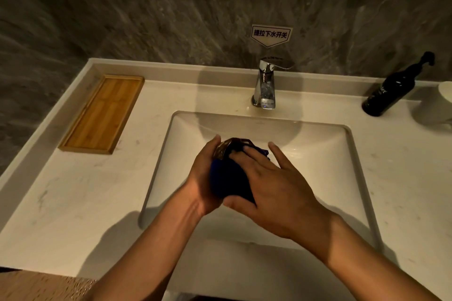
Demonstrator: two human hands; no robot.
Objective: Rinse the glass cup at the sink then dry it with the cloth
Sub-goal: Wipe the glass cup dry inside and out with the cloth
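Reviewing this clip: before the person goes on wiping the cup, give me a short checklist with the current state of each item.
1. Clear glass cup held in left hand: ok.
2. Dark blue cloth wrapped round the cup: ok.
3. Right hand holding the cloth against the cup: ok.
4. Chrome faucet shut off, no stream showing: ok.
5. Cup held above the white sink basin: ok.
6. Cup fully dry: cannot tell.

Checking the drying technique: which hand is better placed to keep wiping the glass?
The right hand: its fingers press the blue cloth against the glass cup, while the left hand grips the cup.
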